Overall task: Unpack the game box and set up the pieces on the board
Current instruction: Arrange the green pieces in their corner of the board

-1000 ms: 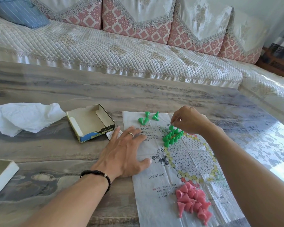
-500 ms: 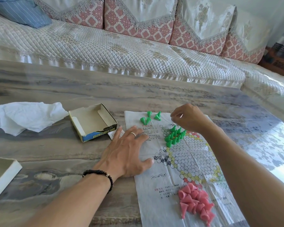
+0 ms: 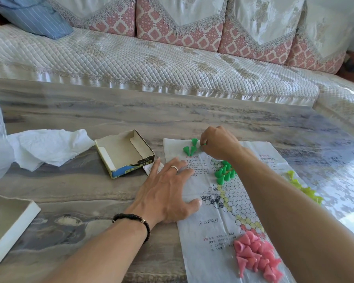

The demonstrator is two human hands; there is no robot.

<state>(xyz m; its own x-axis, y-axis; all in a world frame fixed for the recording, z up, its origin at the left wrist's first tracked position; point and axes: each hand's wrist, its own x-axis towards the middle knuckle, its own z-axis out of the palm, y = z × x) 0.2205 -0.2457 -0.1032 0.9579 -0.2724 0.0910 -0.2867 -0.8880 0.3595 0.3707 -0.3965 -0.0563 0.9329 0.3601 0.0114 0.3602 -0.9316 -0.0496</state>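
The emptied blue-and-white cardboard game box lies open at left on the grey marbled table. The left hand presses flat, fingers straight, on the thin printed paper board. The right hand pinches one loose green plastic cone beside three others (off the grid). Some green cones stand placed; the pink cones and yellow cones lie heaped, unplaced.
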